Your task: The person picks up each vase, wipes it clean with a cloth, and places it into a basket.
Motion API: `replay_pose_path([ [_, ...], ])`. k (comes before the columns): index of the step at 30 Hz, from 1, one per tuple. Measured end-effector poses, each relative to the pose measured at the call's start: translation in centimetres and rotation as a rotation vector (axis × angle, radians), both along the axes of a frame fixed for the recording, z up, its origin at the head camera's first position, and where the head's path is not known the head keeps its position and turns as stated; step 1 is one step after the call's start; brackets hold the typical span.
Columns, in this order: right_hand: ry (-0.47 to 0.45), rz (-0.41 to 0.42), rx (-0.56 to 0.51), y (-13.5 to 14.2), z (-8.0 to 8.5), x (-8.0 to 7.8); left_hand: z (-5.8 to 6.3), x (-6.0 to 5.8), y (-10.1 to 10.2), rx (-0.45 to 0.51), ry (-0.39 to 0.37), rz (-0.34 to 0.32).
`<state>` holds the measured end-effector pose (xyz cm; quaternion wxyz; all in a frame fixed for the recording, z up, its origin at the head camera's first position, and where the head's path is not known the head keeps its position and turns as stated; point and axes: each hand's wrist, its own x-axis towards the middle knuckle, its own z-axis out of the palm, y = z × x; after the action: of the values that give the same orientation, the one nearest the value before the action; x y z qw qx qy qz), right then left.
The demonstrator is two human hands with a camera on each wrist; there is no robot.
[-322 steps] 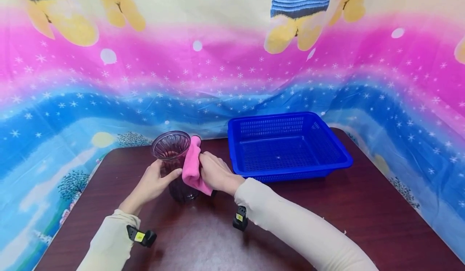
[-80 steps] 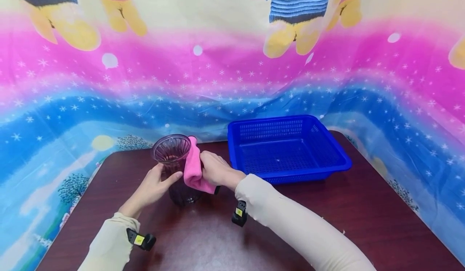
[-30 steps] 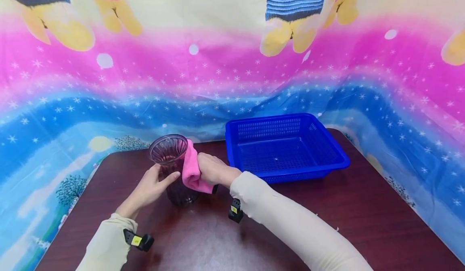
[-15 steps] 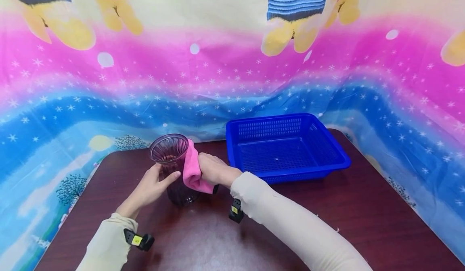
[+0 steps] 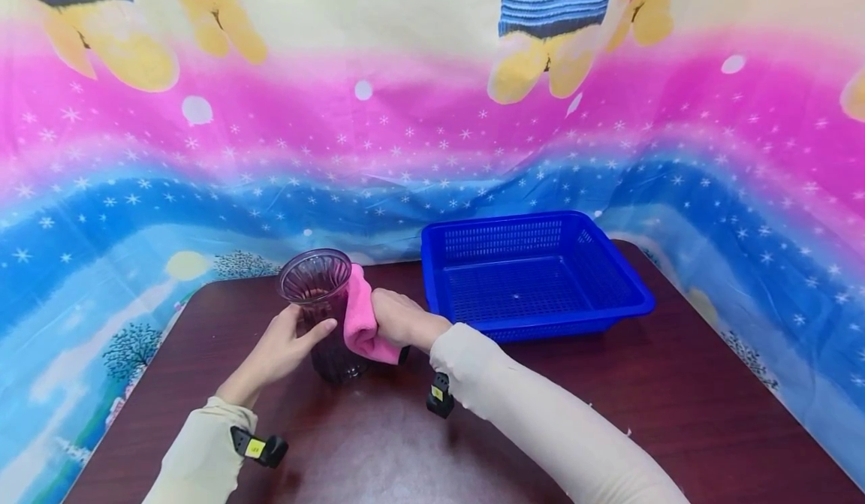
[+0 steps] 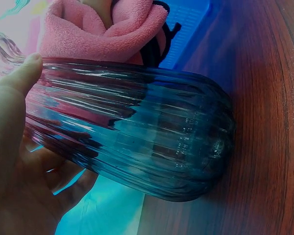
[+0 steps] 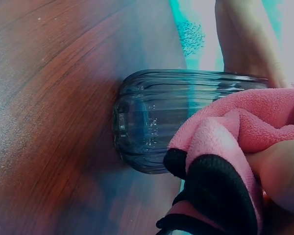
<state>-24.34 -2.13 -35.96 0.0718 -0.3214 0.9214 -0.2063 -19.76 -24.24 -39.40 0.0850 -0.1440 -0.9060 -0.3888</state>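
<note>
A ribbed, see-through purplish glass vase with a flared rim stands upright on the table, left of centre. My left hand grips its upper body from the left, thumb on the near side and fingers behind, as the left wrist view shows through the glass. In my right hand is a folded pink cloth with dark edging, pressed against the vase's right side. The right wrist view shows the cloth bunched in the fingers; most of those fingers are hidden by it.
A blue plastic basket with slotted walls stands at the back right of the dark red wooden table. Patterned fabric hangs behind the table and along its sides. Small pale specks lie near the right sleeve.
My right hand and the pink cloth have shifted very slightly down and right along the vase's side. The left hand keeps its grip; vase and basket stay in place.
</note>
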Motion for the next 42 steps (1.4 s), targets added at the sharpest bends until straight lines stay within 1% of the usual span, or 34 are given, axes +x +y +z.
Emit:
replay_pose_path([
  [7, 0.042, 0.004, 0.029, 0.1, -0.5, 0.1, -0.1, 0.0, 0.1, -0.001, 0.01, 0.005],
  [12, 0.055, -0.001, 0.032, 0.1, -1.0, 0.1, -0.1, 0.0, 0.1, 0.004, 0.008, 0.006],
  [20, 0.036, -0.016, 0.028, 0.1, -1.4, 0.2, -0.2, 0.1, 0.1, 0.014, -0.002, 0.006],
  [28, 0.041, -0.019, 0.05, 0.1, -1.9, 0.1, 0.0, 0.1, 0.1, 0.019, -0.008, 0.003],
  [42, 0.019, -0.039, 0.049, 0.0, -2.6, 0.0, 0.1, -0.1, -0.1, 0.017, -0.02, 0.007],
])
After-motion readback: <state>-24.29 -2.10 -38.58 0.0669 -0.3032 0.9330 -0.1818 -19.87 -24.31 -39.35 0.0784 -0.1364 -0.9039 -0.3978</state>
